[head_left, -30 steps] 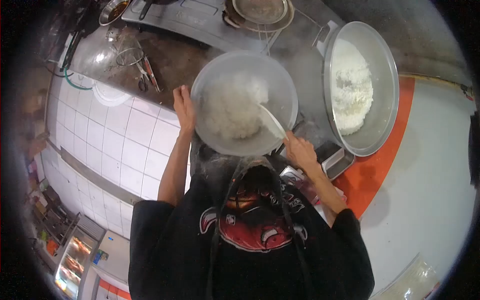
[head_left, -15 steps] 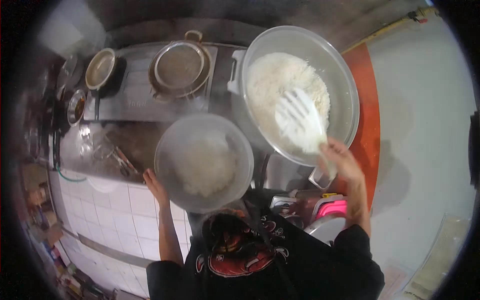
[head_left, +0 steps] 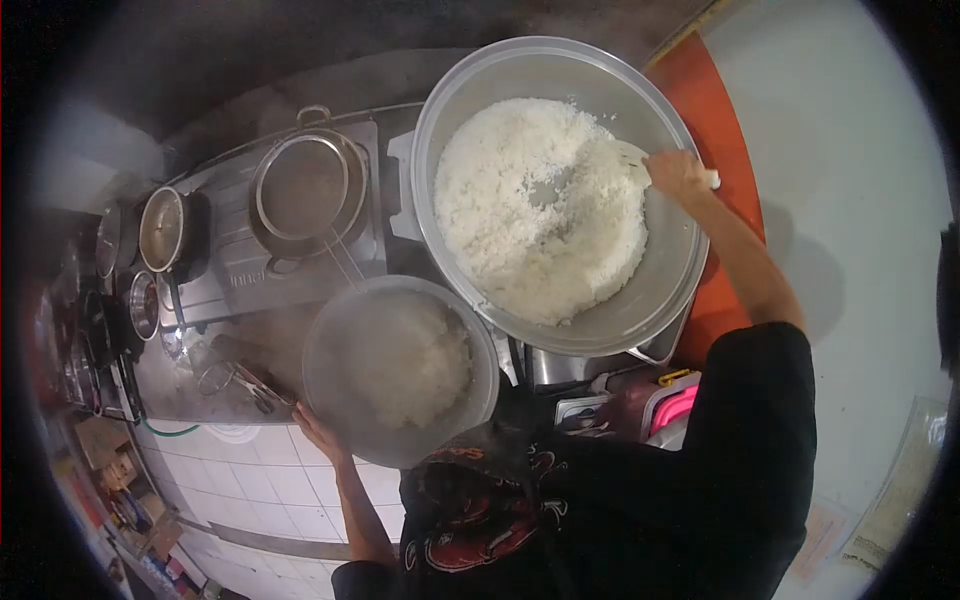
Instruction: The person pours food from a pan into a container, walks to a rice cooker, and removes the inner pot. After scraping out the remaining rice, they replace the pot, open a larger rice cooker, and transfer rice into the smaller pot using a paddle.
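Observation:
My right hand (head_left: pixel 680 178) is closed round the handle of a white slotted rice paddle (head_left: pixel 630 160), whose blade reaches into the white rice (head_left: pixel 500 190) in a large metal pot (head_left: pixel 655 300). Steam rises over a round bowl (head_left: pixel 335 400) that holds a smaller heap of rice. At the bowl's lower left rim is my left hand (head_left: pixel 318 432), its fingers against the outside and partly hidden. A bare patch of the pot's bottom shows in the middle of the rice.
Left of the large pot, a strainer (head_left: pixel 303 188) rests over a pot on the stove (head_left: pixel 235 285). A small pan (head_left: pixel 162 230) stands farther left. Tongs (head_left: pixel 262 388) lie on the counter. A pink item (head_left: pixel 675 408) sits below the large pot.
The paddle has gone from above the rice, where it carried some, to the pot's right side, partly in the rice. The view has shifted, and the bowl appears lower.

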A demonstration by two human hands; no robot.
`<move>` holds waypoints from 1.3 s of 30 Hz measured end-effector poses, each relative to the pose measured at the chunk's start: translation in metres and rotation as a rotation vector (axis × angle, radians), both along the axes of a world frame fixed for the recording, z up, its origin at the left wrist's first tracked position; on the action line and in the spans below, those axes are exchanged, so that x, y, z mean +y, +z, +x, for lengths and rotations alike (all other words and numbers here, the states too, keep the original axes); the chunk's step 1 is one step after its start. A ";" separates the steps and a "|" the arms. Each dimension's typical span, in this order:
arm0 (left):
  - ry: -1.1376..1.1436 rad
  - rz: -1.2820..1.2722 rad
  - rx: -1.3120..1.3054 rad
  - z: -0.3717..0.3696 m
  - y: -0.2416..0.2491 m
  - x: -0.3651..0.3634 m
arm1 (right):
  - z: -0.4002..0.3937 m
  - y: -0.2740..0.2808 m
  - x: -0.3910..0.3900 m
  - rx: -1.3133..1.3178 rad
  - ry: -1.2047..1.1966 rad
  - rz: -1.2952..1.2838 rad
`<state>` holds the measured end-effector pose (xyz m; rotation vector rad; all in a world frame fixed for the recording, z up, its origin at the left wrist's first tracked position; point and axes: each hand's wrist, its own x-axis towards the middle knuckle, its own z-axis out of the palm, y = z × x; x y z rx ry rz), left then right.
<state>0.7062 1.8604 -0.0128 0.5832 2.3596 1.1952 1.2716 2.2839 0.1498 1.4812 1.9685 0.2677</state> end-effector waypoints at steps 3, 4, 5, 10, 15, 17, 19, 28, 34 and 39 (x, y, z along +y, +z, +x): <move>-0.006 -0.050 0.012 0.005 0.008 0.005 | -0.002 0.015 0.019 0.033 0.029 -0.083; -0.064 -0.059 0.043 0.005 0.010 0.007 | -0.006 0.022 0.022 0.053 0.040 -0.100; -0.055 -0.063 0.046 0.004 0.013 0.008 | -0.011 0.026 0.027 0.056 0.049 -0.104; 0.088 0.045 0.006 0.005 0.007 0.012 | -0.015 0.025 0.045 0.079 0.027 -0.375; 0.058 0.105 -0.132 0.009 0.017 0.018 | -0.038 0.008 0.025 0.246 0.057 -0.595; 0.061 0.136 -0.155 0.009 0.013 0.012 | -0.066 -0.016 -0.006 0.433 0.096 -0.745; 0.062 0.061 0.006 0.008 0.010 0.014 | -0.088 -0.026 -0.030 0.546 0.119 -0.800; -0.010 0.120 0.095 -0.001 -0.011 -0.002 | -0.090 -0.013 -0.062 0.717 0.079 -0.905; 0.067 0.127 -0.021 0.003 0.006 0.008 | -0.074 0.031 -0.098 0.913 -0.390 -0.805; 0.109 0.170 -0.124 0.004 0.013 0.013 | -0.029 0.080 -0.121 1.013 -0.585 -0.853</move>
